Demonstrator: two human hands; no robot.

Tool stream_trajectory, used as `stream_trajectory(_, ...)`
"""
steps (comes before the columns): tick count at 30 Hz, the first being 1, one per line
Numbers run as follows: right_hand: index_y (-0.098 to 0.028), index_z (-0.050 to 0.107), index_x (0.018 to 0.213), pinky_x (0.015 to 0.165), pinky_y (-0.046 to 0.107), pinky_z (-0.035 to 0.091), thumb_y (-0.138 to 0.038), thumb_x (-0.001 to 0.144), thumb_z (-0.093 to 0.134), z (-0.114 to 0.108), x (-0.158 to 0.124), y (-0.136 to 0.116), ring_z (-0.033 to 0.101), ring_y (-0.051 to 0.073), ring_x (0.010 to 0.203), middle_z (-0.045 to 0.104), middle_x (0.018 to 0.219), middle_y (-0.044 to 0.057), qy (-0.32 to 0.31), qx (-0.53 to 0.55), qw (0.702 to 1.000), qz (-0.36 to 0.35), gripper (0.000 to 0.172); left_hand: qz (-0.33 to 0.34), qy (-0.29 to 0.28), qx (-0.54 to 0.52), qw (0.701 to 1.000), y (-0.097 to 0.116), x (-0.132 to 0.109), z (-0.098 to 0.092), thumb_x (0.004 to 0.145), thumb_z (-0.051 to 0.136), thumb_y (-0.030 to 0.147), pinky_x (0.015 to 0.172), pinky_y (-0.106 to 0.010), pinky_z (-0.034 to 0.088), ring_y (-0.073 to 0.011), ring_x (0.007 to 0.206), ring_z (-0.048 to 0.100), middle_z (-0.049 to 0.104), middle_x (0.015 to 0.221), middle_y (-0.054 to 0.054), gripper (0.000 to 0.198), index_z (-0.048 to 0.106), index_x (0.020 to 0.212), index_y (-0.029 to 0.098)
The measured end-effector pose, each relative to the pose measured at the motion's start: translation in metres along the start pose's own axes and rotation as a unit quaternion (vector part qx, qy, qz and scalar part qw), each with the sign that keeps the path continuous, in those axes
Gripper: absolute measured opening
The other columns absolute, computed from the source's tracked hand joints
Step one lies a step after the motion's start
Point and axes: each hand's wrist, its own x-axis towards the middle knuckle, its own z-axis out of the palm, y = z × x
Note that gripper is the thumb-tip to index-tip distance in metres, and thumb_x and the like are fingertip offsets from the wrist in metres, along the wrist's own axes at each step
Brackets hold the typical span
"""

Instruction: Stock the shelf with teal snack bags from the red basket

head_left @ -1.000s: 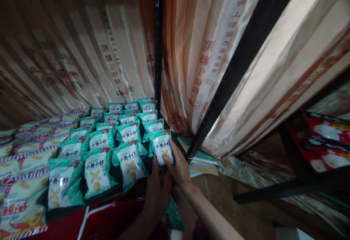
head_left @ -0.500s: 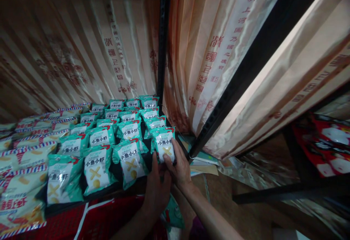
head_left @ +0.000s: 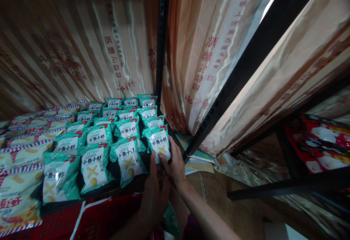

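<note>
A green and white snack bag [head_left: 158, 141] with black lettering leans upright at the right end of several rows of matching bags. My right hand [head_left: 176, 167] grips it by the right side, thumb on the lower front and fingers along the edge. At its lower left edge, my left hand [head_left: 155, 189] holds the bag from below with the index finger up against it; the other fingers are dark and partly hidden. Just left stands another green snack bag [head_left: 129, 161]. Below my hands, part of a green packet [head_left: 170, 220] shows.
Cream bags with striped edges [head_left: 20, 192] fill the left of the dark shelf. A red crate [head_left: 109, 214] is below its front edge. Black posts [head_left: 229, 76] and curtains [head_left: 131, 39] stand behind. Red packets [head_left: 322, 141] lie on a rack at right.
The held bag has shifted slightly left and sits closer to its row. My right hand's fingers have slid lower along its right side. The view has turned slightly.
</note>
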Motion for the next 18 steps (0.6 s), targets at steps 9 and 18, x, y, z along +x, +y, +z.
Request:
stream_trajectory(9,-0.021,0.024,0.146,0.105,0.049,0.040,-0.042,0.092,0.042,-0.0012,-0.0033,-0.0012,0.042,0.027,0.131,0.043,0.143,0.013,-0.012,0.012,1.000,0.007,0.061,0.013,0.016,0.002,1.000,-0.0049,0.0042,-0.0001,0.086,0.040,0.020,0.103,-0.040,0.040,-0.0211,0.129,0.046,0.050,0.139,-0.014,0.072,0.006,0.149,0.017)
stream_trajectory(18,-0.025,0.022,0.147,0.105,0.050,0.040,-0.031,0.092,0.047,-0.0037,-0.0030,0.0020,0.040,0.027,0.133,0.042,0.144,0.012,-0.018,-0.015,0.997,-0.071,0.061,0.031,-0.005,0.051,0.998,-0.0055,0.0089,-0.0055,0.086,0.041,0.019,0.104,-0.040,0.039,-0.0219,0.130,0.045,0.047,0.141,-0.015,0.070,0.011,0.149,0.014)
